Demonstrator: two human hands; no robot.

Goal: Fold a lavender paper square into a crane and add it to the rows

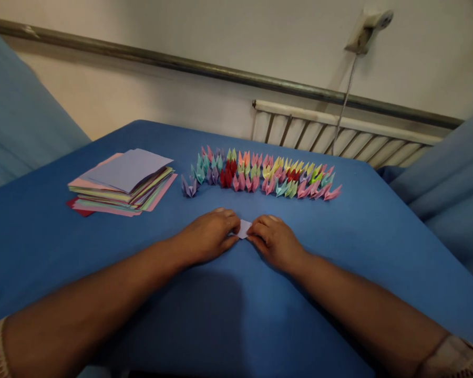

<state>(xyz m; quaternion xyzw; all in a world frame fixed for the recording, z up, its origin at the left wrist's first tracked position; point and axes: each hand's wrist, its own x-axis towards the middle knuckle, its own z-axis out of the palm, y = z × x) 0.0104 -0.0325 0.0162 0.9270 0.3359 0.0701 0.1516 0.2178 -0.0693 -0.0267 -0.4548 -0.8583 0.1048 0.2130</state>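
Note:
A small piece of folded pale lilac paper is held between my two hands, just above or on the blue table. My left hand pinches its left edge between thumb and fingers. From the other side, my right hand pinches the right edge the same way. Only the middle of the paper shows; its ends are hidden under my fingers. Beyond my hands stand several rows of folded paper cranes in many colours, with a purple crane at the near left end.
A loose stack of coloured paper sheets lies left of the cranes, a lilac sheet on top. Behind the blue table are a radiator, a wall rail and a hanging cord. Blue curtains hang at both sides.

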